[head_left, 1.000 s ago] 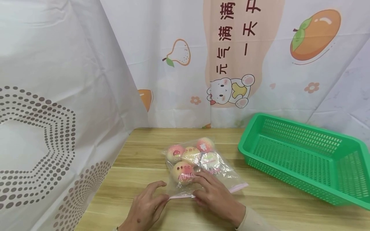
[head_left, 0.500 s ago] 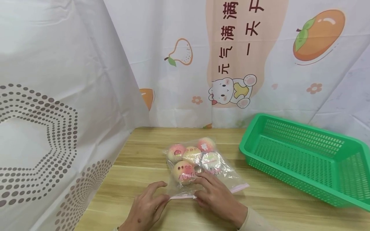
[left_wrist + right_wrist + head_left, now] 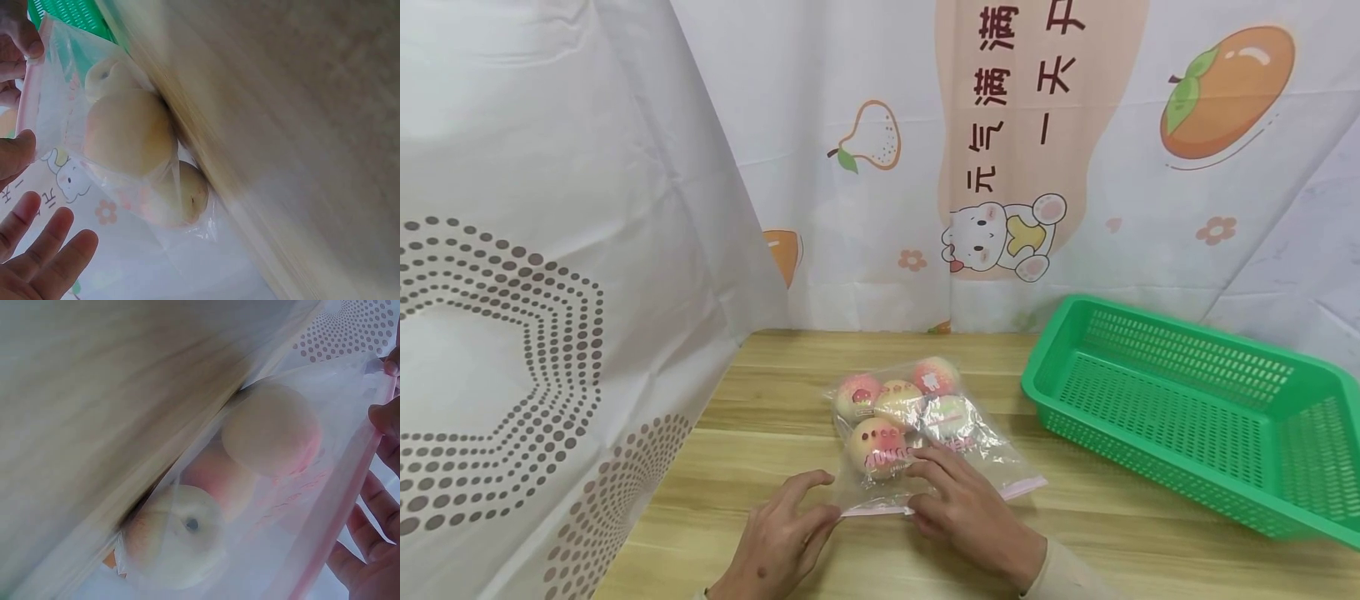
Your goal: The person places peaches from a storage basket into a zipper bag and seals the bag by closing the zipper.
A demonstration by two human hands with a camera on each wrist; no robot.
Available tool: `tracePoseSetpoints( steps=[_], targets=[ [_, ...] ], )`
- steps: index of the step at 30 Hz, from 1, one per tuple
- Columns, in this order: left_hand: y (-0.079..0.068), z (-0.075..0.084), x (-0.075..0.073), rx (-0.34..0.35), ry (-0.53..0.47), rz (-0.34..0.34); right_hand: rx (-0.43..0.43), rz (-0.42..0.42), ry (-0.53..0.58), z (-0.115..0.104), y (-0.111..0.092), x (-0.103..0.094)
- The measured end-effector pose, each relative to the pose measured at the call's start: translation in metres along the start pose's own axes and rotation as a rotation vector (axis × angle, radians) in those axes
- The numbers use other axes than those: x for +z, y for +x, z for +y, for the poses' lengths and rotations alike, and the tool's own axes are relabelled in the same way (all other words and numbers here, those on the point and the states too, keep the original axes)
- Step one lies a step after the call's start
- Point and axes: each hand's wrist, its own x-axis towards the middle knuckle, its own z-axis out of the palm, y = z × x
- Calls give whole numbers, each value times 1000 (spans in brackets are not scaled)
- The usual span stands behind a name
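Observation:
A clear zip bag (image 3: 1000, 464) with a pink zip strip (image 3: 1026, 487) along its near edge lies on the wooden table. Several peaches (image 3: 877, 446) are inside it, also visible through the plastic in the left wrist view. My left hand (image 3: 778, 533) pinches the zip strip's left corner between thumb and a finger; its other fingers stand spread in the left wrist view. My right hand (image 3: 966, 517) pinches the strip a little to the right of that corner, with other fingers over the bag. Whether the zip is sealed under the fingers is hard to see.
A green plastic basket (image 3: 1172, 417) with perforated sides stands at the right of the table. A printed cloth (image 3: 865, 250) hangs behind the table, and a dotted white cloth (image 3: 647, 317) borders its left side.
My right hand has slid slightly right along the zip strip, while my left hand stays at the corner. The head view has shifted slightly.

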Motion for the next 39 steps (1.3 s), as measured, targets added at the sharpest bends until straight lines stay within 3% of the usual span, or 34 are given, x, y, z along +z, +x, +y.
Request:
tracePoseSetpoints(
  steps=[17, 39],
  targets=[
    [0, 1, -1, -26, -6, -36, 8, 14, 2, 2, -4, -1],
    [1, -2, 0, -11, -9, -9, -21, 26, -11, 10, -4, -7]
  ],
)
